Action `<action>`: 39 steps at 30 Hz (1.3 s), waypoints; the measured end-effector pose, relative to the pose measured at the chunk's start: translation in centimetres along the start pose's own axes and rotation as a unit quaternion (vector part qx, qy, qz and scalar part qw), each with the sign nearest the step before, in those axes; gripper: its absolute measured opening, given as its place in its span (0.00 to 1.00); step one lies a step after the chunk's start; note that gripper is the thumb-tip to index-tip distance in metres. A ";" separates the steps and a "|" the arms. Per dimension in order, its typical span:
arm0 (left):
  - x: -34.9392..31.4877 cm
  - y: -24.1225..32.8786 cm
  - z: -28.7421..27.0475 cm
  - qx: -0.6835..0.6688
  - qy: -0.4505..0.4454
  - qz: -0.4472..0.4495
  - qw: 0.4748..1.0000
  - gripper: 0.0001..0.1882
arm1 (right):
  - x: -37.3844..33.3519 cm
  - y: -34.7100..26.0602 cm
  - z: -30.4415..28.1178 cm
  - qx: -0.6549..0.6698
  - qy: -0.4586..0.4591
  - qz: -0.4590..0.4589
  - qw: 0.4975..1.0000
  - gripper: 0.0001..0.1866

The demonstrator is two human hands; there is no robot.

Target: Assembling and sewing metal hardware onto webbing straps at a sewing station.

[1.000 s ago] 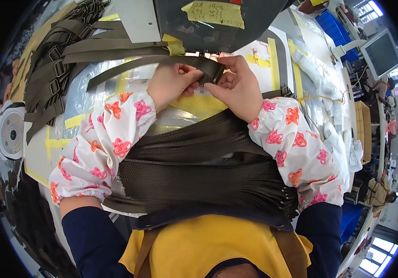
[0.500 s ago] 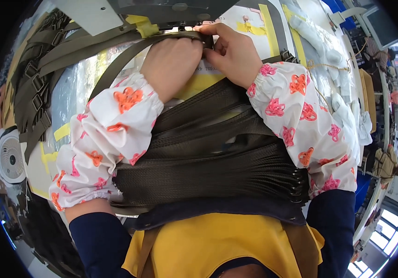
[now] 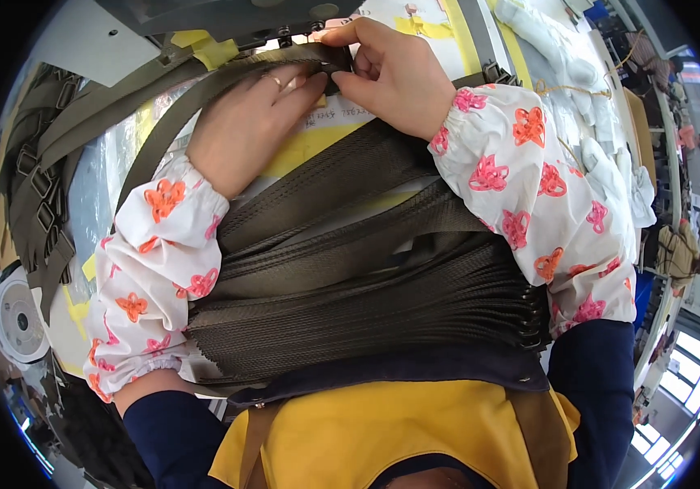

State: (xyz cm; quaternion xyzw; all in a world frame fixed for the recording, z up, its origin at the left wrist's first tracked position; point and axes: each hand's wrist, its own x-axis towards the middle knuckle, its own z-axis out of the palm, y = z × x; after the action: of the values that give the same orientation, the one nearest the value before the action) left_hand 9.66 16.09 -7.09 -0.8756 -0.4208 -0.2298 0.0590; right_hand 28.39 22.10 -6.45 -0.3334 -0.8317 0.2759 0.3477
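A dark olive webbing strap (image 3: 285, 55) arcs under the grey sewing machine head (image 3: 228, 15), whose foot area is partly cut off by the upper edge. My right hand (image 3: 399, 77) pinches the folded strap end between thumb and fingers, just right of the machine's foot. From the left, my left hand (image 3: 244, 122) reaches under the arc of the strap, its fingertips closed on the same end beside my right thumb. The exact grip of the left fingertips is partly hidden. Below both hands lies a thick stack of dark webbing straps (image 3: 366, 314), spread across the front of my body.
Straps with metal buckles (image 3: 36, 183) hang in a bunch at the left. A round white fan (image 3: 20, 314) stands beyond my left elbow. Yellow tape (image 3: 460, 37) marks the work surface. White bundles (image 3: 602, 163) lie past my right sleeve. People work farther right.
My left hand has shifted left and turned, so its bent fingers and a ring now show. My right hand keeps pinching the strap end. The whole view has moved slightly.
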 end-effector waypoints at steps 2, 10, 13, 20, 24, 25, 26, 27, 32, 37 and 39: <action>-0.2 0.0 -0.2 0.010 -0.018 0.002 1.000 0.16 | 0.4 0.0 0.0 -0.013 -0.031 0.006 0.999 0.19; 0.6 0.1 0.2 -0.051 -0.009 0.040 0.998 0.17 | 0.2 -2.3 -2.7 -0.021 -0.018 0.051 0.998 0.14; -0.9 -0.2 -0.1 -0.033 -0.069 -0.004 0.997 0.16 | 0.8 -1.2 -0.5 0.022 -0.036 0.027 0.999 0.14; -0.3 0.4 0.0 0.020 -0.012 0.018 1.000 0.14 | 0.5 -2.1 -1.7 0.006 -0.019 0.048 0.999 0.13; -0.9 0.1 -0.3 0.012 -0.051 -0.020 0.998 0.14 | 0.9 -0.9 -0.1 0.053 -0.027 0.025 0.998 0.13; -1.5 -0.2 -0.3 0.017 -0.061 -0.031 0.997 0.14 | 1.1 -0.6 0.8 0.066 -0.034 0.016 0.997 0.13; -0.7 -0.1 -0.2 -0.018 -0.052 -0.018 0.998 0.14 | 0.8 -1.0 -0.3 0.047 -0.026 0.014 0.998 0.13; 0.2 0.1 -0.1 -0.053 -0.044 -0.005 0.998 0.14 | 0.4 -1.6 -1.3 0.029 -0.020 0.021 0.999 0.13; -0.8 -0.9 -0.2 -0.082 -0.073 -0.038 0.993 0.14 | 0.8 -0.7 0.2 0.056 -0.026 0.003 0.998 0.14; -0.1 -0.4 -0.4 -0.139 -0.083 -0.045 0.986 0.14 | 0.6 -0.9 -0.9 0.035 -0.021 0.004 0.999 0.14; 0.0 0.0 -0.7 -0.187 -0.153 -0.151 0.958 0.17 | 0.5 -0.9 -0.7 0.028 -0.037 0.006 0.999 0.14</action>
State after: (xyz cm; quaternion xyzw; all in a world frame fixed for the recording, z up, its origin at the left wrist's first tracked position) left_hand 9.40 15.91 -6.47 -0.8217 -0.5018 -0.1738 -0.2069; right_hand 28.36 22.05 -5.22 -0.3183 -0.8336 0.3137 0.3247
